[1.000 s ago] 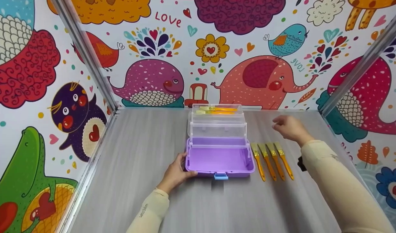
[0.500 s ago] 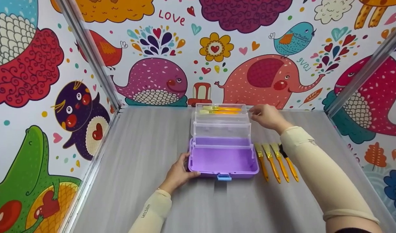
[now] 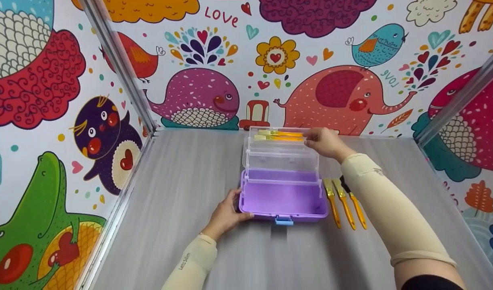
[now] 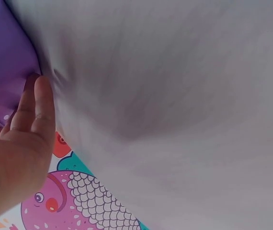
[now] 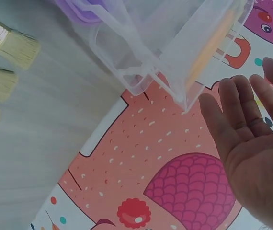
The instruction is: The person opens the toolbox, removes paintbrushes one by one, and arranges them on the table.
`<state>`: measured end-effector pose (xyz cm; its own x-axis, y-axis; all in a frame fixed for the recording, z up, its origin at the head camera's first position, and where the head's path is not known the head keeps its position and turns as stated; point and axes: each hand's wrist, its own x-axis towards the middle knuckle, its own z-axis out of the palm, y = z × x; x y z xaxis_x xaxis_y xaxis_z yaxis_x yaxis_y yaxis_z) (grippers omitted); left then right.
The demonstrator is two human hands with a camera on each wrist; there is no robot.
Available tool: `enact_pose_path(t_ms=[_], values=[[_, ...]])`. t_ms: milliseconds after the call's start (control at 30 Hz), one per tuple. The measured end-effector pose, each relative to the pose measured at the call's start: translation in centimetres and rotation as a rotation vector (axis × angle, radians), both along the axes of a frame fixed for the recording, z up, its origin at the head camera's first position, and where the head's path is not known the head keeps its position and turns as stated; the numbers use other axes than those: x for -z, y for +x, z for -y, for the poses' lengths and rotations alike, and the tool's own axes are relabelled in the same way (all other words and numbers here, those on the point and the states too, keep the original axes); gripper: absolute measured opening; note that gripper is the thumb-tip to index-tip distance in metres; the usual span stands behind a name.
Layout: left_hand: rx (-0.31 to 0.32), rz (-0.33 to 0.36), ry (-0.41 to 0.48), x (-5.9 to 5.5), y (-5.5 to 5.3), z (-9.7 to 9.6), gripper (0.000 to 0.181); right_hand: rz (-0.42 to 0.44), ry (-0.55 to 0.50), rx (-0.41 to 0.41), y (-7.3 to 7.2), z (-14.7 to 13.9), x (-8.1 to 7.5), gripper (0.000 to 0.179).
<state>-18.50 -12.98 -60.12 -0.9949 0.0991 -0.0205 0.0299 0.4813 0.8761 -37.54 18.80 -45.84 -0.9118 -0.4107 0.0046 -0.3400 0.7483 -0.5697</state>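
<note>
A purple storage box (image 3: 284, 197) with a blue latch (image 3: 284, 220) stands unfolded, its clear tiered trays (image 3: 282, 159) raised at the back. At its near left corner my left hand (image 3: 227, 211) holds it, thumb along the front rim; in the left wrist view the fingers lie against the purple side. Two flat paintbrushes (image 3: 290, 135) with orange handles lie in the top tray. By that tray's right end is my right hand (image 3: 324, 141), overlapping the handle ends in the head view. The right wrist view shows its fingers extended beside the tray corner, holding nothing.
Several more paintbrushes (image 3: 343, 201) lie side by side on the grey table (image 3: 182, 173) right of the box, partly covered by my right sleeve (image 3: 391, 213). Printed cartoon walls (image 3: 198, 96) close off the back and sides, with metal posts (image 3: 127, 64) at the corners.
My right hand has moved left from above the loose paintbrushes to the top tray's right end. My left hand stays at the box corner. The whole head view has shifted slightly.
</note>
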Motion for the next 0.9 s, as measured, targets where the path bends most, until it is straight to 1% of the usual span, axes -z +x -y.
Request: enact_pose_path(t_ms=[200,367,600,900], values=[[-0.005,0.005,0.010,-0.1,-0.1,0.0,0.086,0.039,0.017,0.007,-0.5,0.6,0.1,0.031],[-0.005,0.002,0.004,0.0,0.0,0.0,0.087,0.064,-0.002,0.011,-1.0,1.3,0.4,0.032],[-0.020,0.018,-0.013,0.0,0.0,-0.1,0.088,0.021,0.016,0.007,-2.1,2.4,0.7,0.031],[-0.024,0.016,-0.037,0.1,0.0,-0.1,0.088,0.025,0.008,0.017,-3.4,3.1,1.6,0.030]])
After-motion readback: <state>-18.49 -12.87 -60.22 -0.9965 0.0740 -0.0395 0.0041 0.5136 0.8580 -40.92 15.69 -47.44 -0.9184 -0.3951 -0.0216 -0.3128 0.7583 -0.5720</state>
